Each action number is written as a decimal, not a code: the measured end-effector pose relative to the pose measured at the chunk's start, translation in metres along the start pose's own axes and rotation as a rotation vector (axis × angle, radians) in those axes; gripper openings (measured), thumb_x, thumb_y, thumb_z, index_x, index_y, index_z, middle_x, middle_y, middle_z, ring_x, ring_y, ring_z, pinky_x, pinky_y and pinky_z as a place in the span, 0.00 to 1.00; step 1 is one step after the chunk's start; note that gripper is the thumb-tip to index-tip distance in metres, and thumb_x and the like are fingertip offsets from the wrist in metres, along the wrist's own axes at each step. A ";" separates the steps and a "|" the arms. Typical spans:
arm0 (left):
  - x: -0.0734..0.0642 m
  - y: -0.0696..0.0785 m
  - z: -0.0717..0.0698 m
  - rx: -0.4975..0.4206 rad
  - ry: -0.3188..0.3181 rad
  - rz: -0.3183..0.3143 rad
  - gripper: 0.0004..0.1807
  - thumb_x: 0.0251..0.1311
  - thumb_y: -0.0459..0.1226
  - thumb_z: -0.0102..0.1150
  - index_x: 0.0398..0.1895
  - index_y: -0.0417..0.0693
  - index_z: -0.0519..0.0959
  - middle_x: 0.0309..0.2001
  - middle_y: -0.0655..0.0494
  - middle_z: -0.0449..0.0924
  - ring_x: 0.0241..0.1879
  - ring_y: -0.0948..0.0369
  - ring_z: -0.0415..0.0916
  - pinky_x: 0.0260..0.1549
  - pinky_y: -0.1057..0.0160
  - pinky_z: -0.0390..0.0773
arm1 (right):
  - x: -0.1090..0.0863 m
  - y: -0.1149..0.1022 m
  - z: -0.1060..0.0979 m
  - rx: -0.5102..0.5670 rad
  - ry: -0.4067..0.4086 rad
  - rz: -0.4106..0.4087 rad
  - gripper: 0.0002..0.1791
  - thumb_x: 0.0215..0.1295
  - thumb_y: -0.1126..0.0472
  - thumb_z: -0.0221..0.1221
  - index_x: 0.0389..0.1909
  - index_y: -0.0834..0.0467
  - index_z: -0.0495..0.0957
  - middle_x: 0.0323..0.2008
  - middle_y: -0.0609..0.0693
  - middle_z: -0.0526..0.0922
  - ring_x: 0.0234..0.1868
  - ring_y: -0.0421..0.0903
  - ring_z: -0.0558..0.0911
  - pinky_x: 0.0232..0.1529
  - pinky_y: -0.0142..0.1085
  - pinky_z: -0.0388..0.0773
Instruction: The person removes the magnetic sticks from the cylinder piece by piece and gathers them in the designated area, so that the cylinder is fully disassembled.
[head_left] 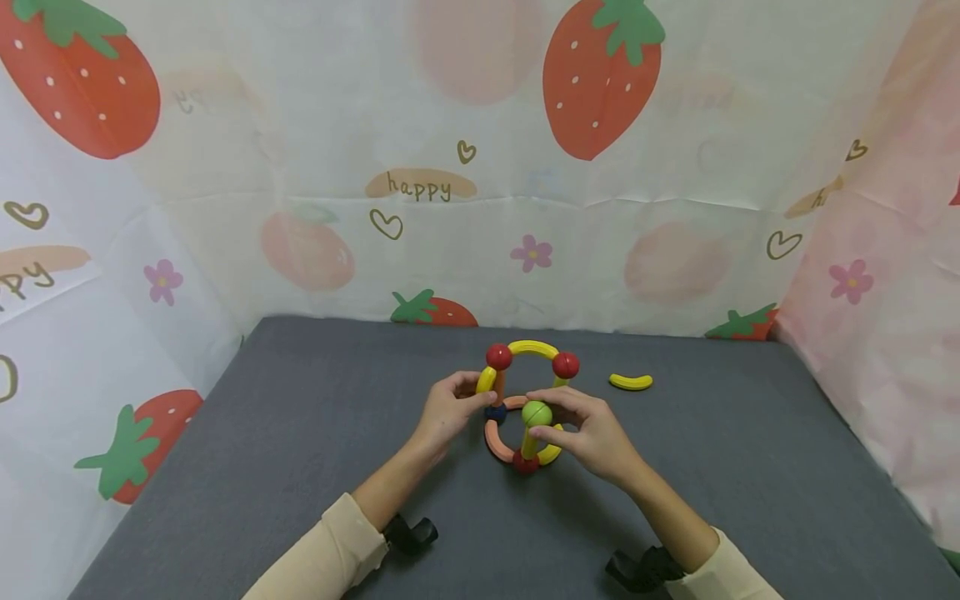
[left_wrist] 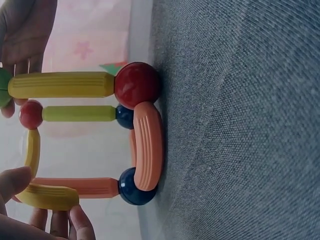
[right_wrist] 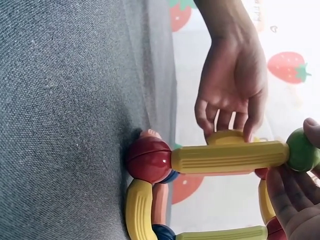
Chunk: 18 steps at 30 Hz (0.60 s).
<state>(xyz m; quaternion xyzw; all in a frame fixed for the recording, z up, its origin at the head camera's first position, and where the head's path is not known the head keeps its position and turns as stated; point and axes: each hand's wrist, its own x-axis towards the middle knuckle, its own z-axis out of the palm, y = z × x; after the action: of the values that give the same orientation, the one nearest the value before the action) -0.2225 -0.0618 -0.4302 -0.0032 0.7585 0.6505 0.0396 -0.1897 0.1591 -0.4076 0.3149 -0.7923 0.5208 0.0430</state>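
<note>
A frame of magnetic-looking sticks and balls stands on the grey table. My left hand pinches a curved yellow stick between thumb and fingers, its upper end close to the top left red ball; whether they touch I cannot tell. With thumb and fingertips, my right hand holds the green ball on top of a straight yellow stick. That stick rises from a lower red ball. At the back, a curved yellow stick bridges two red balls. Curved salmon sticks and blue balls form part of the base.
A loose curved yellow stick lies on the grey table to the right of the frame. A strawberry-print curtain hangs behind and at both sides. Dark wrist straps sit at both cuffs.
</note>
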 end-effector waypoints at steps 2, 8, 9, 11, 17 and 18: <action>-0.001 0.000 0.000 -0.002 0.000 0.007 0.18 0.61 0.40 0.64 0.54 0.44 0.79 0.49 0.47 0.80 0.47 0.56 0.75 0.51 0.56 0.76 | 0.000 0.000 0.000 -0.006 -0.001 0.002 0.21 0.60 0.65 0.65 0.56 0.62 0.78 0.48 0.57 0.82 0.42 0.37 0.82 0.44 0.34 0.83; -0.004 0.000 -0.002 0.009 0.013 0.043 0.22 0.62 0.37 0.64 0.59 0.43 0.76 0.54 0.45 0.79 0.52 0.52 0.76 0.54 0.52 0.77 | -0.001 -0.001 0.000 -0.010 0.001 0.011 0.21 0.60 0.65 0.65 0.56 0.62 0.78 0.48 0.57 0.83 0.41 0.37 0.82 0.44 0.35 0.83; -0.004 -0.001 -0.003 0.018 0.023 0.052 0.23 0.61 0.37 0.64 0.60 0.44 0.75 0.56 0.44 0.78 0.54 0.51 0.75 0.55 0.51 0.77 | -0.001 -0.001 0.000 -0.006 0.001 0.012 0.21 0.60 0.65 0.65 0.56 0.62 0.78 0.48 0.57 0.83 0.41 0.37 0.82 0.44 0.35 0.83; -0.006 -0.001 -0.005 0.049 0.053 0.077 0.26 0.60 0.36 0.65 0.63 0.44 0.73 0.59 0.44 0.75 0.57 0.49 0.74 0.57 0.49 0.76 | 0.000 -0.001 0.000 0.002 0.000 0.012 0.21 0.60 0.65 0.65 0.56 0.62 0.78 0.48 0.57 0.82 0.41 0.37 0.82 0.44 0.34 0.83; -0.020 0.002 -0.010 0.130 0.132 0.223 0.27 0.58 0.33 0.66 0.61 0.41 0.70 0.59 0.41 0.73 0.57 0.47 0.74 0.57 0.46 0.74 | 0.000 -0.001 0.001 0.008 0.001 0.033 0.21 0.60 0.65 0.65 0.55 0.62 0.78 0.49 0.57 0.82 0.42 0.37 0.82 0.44 0.34 0.82; -0.023 0.003 -0.011 0.141 0.136 0.256 0.26 0.59 0.33 0.66 0.59 0.41 0.70 0.58 0.41 0.73 0.56 0.47 0.75 0.56 0.45 0.74 | 0.000 -0.001 0.000 0.008 0.002 0.041 0.21 0.60 0.64 0.65 0.55 0.61 0.79 0.49 0.57 0.82 0.42 0.37 0.82 0.44 0.33 0.82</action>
<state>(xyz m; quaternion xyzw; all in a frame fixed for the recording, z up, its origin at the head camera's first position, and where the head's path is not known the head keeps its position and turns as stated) -0.2002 -0.0731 -0.4246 0.0522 0.7973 0.5937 -0.0949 -0.1891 0.1586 -0.4074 0.2980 -0.7966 0.5250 0.0317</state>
